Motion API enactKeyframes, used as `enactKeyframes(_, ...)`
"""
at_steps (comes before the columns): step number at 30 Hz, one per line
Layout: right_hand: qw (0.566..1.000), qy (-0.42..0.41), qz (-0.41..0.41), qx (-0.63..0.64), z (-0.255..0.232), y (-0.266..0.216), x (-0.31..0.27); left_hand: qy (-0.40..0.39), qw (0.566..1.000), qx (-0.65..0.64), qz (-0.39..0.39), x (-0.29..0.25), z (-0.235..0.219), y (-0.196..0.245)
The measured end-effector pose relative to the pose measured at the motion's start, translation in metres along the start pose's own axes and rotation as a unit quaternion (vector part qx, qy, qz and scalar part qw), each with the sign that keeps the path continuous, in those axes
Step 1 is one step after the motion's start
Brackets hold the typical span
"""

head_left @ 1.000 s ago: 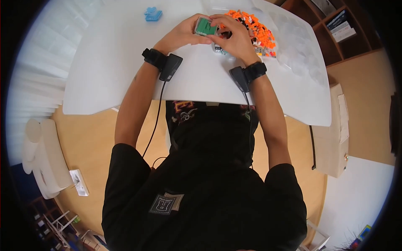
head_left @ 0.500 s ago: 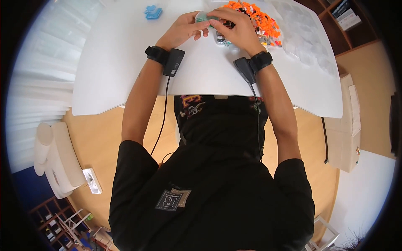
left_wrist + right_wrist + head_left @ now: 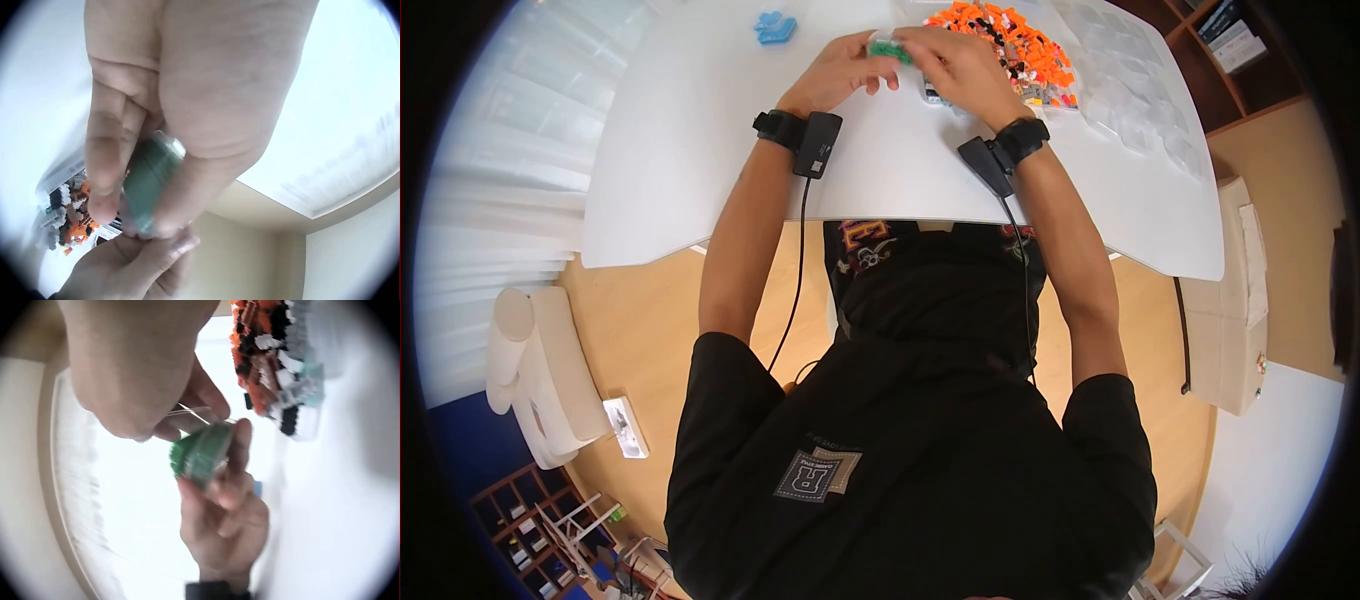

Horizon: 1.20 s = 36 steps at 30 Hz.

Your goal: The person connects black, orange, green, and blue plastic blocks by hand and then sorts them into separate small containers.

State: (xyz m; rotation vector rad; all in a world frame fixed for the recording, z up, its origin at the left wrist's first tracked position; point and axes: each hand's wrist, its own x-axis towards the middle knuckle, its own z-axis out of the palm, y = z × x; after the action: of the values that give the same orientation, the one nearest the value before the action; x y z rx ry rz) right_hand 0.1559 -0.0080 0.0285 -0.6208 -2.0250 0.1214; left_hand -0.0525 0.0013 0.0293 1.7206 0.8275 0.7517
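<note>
My left hand [image 3: 832,76] grips a small clear plastic box [image 3: 209,456] packed with green building bricks [image 3: 179,455], its thumb and fingers around the sides. The box stands tilted above the table in the right wrist view. My right hand [image 3: 968,78] meets it from the other side, thumb and fingers pinching the clear lid [image 3: 192,412], which is lifted at an angle from the box. In the left wrist view the green side of the box shows between the left thumb and fingers, slightly blurred.
A heap of orange, black, white and grey bricks [image 3: 1010,45] lies beyond the right hand. Clear plastic containers [image 3: 1135,90] spread along the right of the white table [image 3: 900,170]. A light blue piece [image 3: 775,28] sits at the far left.
The box has tipped from showing its green face upward to a steeper angle. The right hand has shifted over its far edge, and the lid has come up.
</note>
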Motion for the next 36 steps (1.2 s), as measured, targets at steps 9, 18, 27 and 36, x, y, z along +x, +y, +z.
enactKeyframes(9,0.971,0.154,0.172,0.064,-0.007,0.020,0.003,-0.050,0.996,-0.067,0.012,0.001,0.022,0.014)
enactKeyframes(18,0.960,0.167,0.202,0.096,-0.012,0.016,0.003,-0.042,0.998,-0.054,-0.005,0.001,0.018,0.011)
enactKeyframes(27,0.951,0.133,0.199,0.194,-0.005,0.007,0.008,0.034,0.996,-0.086,0.015,0.003,0.015,0.023)
enactKeyframes(36,0.794,0.119,0.373,0.465,0.015,0.006,0.013,0.218,0.934,0.263,0.108,0.027,0.027,0.040)
